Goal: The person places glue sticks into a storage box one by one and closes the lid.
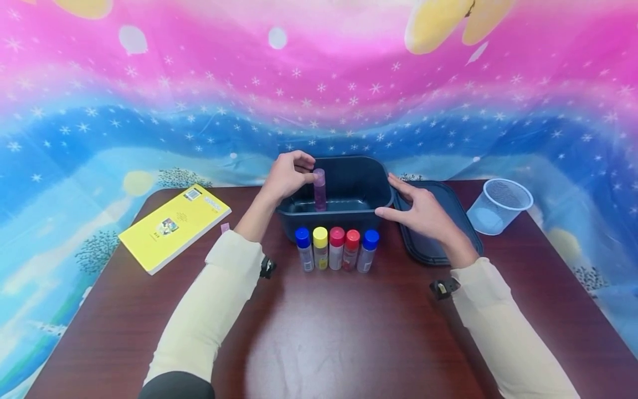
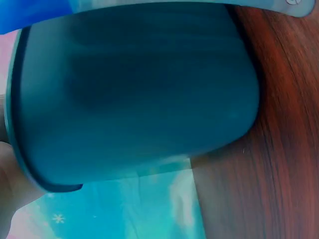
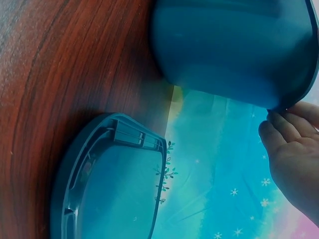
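A dark plastic bin (image 1: 344, 221) stands at the back of the table. My left hand (image 1: 289, 176) reaches over its left end and pinches the top of a small purple bottle (image 1: 320, 194), which hangs upright inside the bin's opening. At the bin's right end my right hand (image 1: 423, 210) touches the rim, thumb at the front corner and straight fingers further back. In front of the bin stands a row of small clear bottles (image 1: 336, 249) with blue, yellow and red caps. The left wrist view shows the bin's outer wall (image 2: 139, 99); the bottle is hidden there.
A dark lid (image 1: 428, 244) lies right of the bin, partly under my right arm. Beyond it stands a white mesh cup (image 1: 490, 213). A yellow book (image 1: 174, 227) and a small pink piece (image 1: 225, 228) lie on the left. A patterned cloth (image 1: 319, 83) hangs behind the table.
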`<state>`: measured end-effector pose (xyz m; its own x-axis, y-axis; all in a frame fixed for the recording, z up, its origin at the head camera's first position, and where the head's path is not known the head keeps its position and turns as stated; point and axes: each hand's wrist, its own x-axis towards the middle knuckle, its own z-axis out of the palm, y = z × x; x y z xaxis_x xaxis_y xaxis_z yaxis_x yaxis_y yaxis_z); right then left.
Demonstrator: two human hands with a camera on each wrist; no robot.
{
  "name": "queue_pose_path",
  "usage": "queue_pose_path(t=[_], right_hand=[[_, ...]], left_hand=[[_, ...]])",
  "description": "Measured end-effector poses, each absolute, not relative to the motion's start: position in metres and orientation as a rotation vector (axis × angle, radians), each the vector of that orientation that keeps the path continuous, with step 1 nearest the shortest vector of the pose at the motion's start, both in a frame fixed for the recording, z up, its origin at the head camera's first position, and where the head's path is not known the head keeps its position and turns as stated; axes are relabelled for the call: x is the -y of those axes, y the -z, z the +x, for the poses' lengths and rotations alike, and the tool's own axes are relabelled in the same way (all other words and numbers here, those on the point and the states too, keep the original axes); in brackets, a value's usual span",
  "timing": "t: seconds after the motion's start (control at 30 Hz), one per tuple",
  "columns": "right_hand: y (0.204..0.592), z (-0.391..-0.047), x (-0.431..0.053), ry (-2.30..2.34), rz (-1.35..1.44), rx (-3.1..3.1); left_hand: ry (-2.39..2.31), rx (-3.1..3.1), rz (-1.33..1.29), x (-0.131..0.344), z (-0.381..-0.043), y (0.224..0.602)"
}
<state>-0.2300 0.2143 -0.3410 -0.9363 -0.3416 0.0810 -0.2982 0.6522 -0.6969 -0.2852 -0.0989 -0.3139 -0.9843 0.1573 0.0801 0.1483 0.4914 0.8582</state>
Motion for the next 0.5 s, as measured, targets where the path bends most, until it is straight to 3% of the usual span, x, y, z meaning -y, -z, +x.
queue_pose_path(t=[0.5], right_hand=[[0.344, -0.229, -0.215, 1.166, -0.554, -2.802]], left_hand=[[-1.620, -2.738, 0.437, 0.136, -0.244, 0.301]])
